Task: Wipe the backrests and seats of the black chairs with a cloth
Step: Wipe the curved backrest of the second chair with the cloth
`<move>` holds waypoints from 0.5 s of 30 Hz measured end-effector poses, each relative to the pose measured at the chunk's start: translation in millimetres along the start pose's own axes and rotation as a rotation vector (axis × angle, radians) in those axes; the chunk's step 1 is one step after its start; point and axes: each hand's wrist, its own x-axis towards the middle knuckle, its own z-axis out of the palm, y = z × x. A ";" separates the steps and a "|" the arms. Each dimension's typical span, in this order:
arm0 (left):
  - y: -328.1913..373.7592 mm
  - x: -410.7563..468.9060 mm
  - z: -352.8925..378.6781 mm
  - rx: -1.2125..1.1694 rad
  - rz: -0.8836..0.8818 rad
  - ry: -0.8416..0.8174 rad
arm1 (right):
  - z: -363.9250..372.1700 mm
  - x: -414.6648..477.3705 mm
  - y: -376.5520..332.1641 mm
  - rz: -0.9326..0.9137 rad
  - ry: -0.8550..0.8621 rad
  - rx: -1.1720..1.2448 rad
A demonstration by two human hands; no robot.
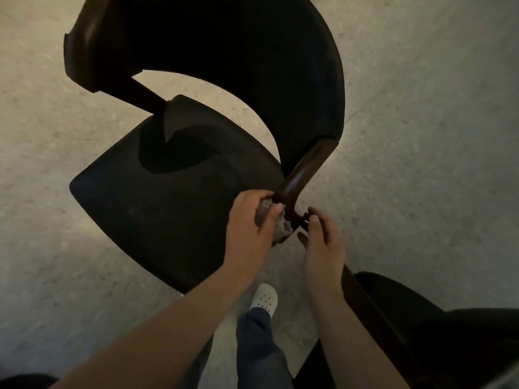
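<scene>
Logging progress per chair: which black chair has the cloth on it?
The centre chair with the curved backrest: the left hand holds the cloth against its wooden post. The chair at lower right has no cloth.

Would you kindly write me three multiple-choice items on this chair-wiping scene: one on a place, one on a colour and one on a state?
1. Where is the cloth?
A in a bucket
B against the wooden post by the seat
C on a table

2. What colour is the shoe?
A white
B red
C black

3. How is the left hand?
A flat and empty
B gripping the cloth
C out of view

Answers:
1 B, the cloth is pressed to the post at the seat's corner.
2 A, the perforated shoe is white.
3 B, its fingers curl round the cloth.
</scene>
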 end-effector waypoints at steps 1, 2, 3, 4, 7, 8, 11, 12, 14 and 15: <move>-2.9 -0.2 1.8 -0.013 -0.030 0.037 | 4.0 -0.7 1.8 -0.019 0.004 -0.009; -5.7 1.8 2.5 -0.041 -0.078 0.073 | 6.8 -1.1 4.0 -0.034 0.011 -0.016; -7.8 6.1 2.2 -0.070 -0.110 0.109 | 9.0 -1.0 6.1 -0.044 0.017 -0.016; -9.4 12.2 1.7 -0.083 -0.108 0.140 | 10.6 -0.7 8.3 -0.047 0.019 -0.012; -4.7 34.4 -0.7 -0.113 -0.041 0.138 | 13.9 -1.0 12.1 -0.068 0.022 -0.023; -0.7 41.7 -1.2 -0.126 -0.041 0.118 | 15.1 -1.2 12.5 -0.083 0.024 -0.037; 6.4 53.9 -0.2 -0.199 -0.099 0.040 | 18.4 -1.5 13.6 -0.119 0.041 -0.069; 4.9 51.2 -2.0 -0.198 -0.108 0.003 | 19.3 -1.9 14.0 -0.129 0.052 -0.075; -1.0 35.3 -6.3 -0.209 -0.097 -0.109 | 21.5 -2.3 15.6 -0.130 0.078 -0.083; -5.3 26.8 -8.4 -0.242 -0.091 -0.160 | 22.6 -2.7 16.4 -0.124 0.090 -0.078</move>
